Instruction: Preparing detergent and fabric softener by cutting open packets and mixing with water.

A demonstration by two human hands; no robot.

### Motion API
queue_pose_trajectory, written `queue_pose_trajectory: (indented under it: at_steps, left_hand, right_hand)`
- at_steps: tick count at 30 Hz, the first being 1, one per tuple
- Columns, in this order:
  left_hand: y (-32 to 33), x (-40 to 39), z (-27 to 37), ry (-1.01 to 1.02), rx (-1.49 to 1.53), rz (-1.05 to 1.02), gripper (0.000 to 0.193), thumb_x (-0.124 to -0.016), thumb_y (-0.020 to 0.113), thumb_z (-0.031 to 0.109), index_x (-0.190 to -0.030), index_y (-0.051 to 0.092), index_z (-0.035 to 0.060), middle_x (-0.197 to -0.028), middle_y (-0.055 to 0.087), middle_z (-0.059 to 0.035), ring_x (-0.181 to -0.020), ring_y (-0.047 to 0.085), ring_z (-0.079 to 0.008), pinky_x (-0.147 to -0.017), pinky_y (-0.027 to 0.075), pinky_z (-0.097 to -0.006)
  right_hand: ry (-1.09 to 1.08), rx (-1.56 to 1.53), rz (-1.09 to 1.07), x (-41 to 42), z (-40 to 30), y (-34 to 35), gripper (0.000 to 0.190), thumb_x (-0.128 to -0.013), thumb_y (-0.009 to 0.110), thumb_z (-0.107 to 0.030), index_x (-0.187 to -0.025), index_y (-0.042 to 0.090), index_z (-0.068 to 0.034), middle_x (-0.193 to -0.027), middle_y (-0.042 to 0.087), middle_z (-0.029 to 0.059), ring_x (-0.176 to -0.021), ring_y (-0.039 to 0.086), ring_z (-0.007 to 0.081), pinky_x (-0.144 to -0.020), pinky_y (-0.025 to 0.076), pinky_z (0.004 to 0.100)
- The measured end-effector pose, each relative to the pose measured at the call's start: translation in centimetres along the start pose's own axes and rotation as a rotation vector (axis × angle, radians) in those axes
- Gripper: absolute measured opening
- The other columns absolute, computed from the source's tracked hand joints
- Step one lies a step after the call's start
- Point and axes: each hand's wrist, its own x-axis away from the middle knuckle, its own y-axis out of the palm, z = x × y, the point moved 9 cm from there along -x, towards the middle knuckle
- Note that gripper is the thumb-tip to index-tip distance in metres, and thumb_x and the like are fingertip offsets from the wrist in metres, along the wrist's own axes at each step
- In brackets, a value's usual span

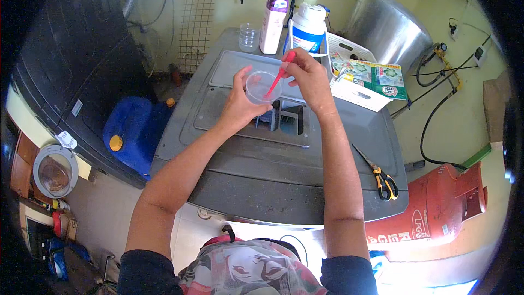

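A clear round plastic cup is gripped around its side by my left hand, above the grey lid of a washing machine. Between the thumb and fingers of my right hand is the handle of a red plastic stirrer or small spoon, its lower end inside the cup. What the cup contains is hard to make out. Under the cup, the grey lid has a raised panel with square openings. Behind my hands stand a bottle with a purple cap, a white tub with a blue label and a clear ridged cup.
Orange-and-black scissors lie at the lid's right. A white plastic basket with detergent packs sits at the back right, before a large metal pot. A red gas cylinder is at the right; a blue jerrycan stands left.
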Motion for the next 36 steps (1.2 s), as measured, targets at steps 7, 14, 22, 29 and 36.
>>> queue_pose_trajectory:
  at_steps: [7,14,22,29,36]
  left_hand:
    - [-0.1,0.0,-0.3,0.002,0.001,0.006,0.088,-0.054,0.074,0.009,-0.124,0.019,0.0077,-0.116,0.044,-0.0187,-0.108,0.043,-0.027,-0.091,0.034,-0.0341]
    - [0.0,0.1,-0.2,-0.029,-0.025,-0.012,0.088,-0.055,0.074,0.01,-0.123,0.018,0.0081,-0.116,0.044,-0.0192,-0.109,0.043,-0.0278,-0.092,0.033,-0.0349]
    - [0.0,0.0,-0.2,0.027,-0.036,-0.004,0.088,-0.054,0.074,0.01,-0.123,0.019,0.0076,-0.115,0.044,-0.0188,-0.108,0.044,-0.0279,-0.091,0.034,-0.0353]
    - [0.0,0.0,-0.4,-0.011,-0.009,-0.008,0.089,-0.054,0.074,0.01,-0.123,0.018,0.0058,-0.115,0.043,-0.0191,-0.107,0.044,-0.0275,-0.091,0.034,-0.035]
    - [0.0,0.1,-0.2,-0.008,-0.038,-0.01,0.089,-0.054,0.074,0.01,-0.123,0.019,0.0058,-0.115,0.044,-0.018,-0.108,0.043,-0.0267,-0.091,0.035,-0.0345]
  right_hand:
    - [0.025,-0.265,-0.182,0.0,0.3,1.6,0.013,-0.078,0.053,-0.013,-0.089,0.053,-0.006,-0.08,0.059,0.0031,-0.074,0.057,0.0098,-0.059,0.045,0.0223]
    - [-0.018,-0.118,-0.052,0.0,0.0,0.9,0.013,-0.078,0.052,-0.013,-0.089,0.053,-0.006,-0.08,0.059,0.0026,-0.074,0.057,0.01,-0.06,0.044,0.0224]
    - [-0.016,0.026,0.032,0.0,0.2,-0.3,0.014,-0.078,0.053,-0.013,-0.09,0.054,-0.006,-0.079,0.059,0.0023,-0.072,0.057,0.0099,-0.059,0.044,0.0217]
    - [0.0,-0.155,-0.086,-0.1,0.4,0.5,0.014,-0.078,0.054,-0.013,-0.09,0.055,-0.005,-0.078,0.06,0.0029,-0.07,0.057,0.0096,-0.058,0.044,0.0217]
    - [-0.018,-0.236,-0.108,0.0,0.1,1.3,0.015,-0.077,0.055,-0.013,-0.09,0.055,-0.006,-0.079,0.06,0.0033,-0.07,0.057,0.0101,-0.059,0.044,0.0218]
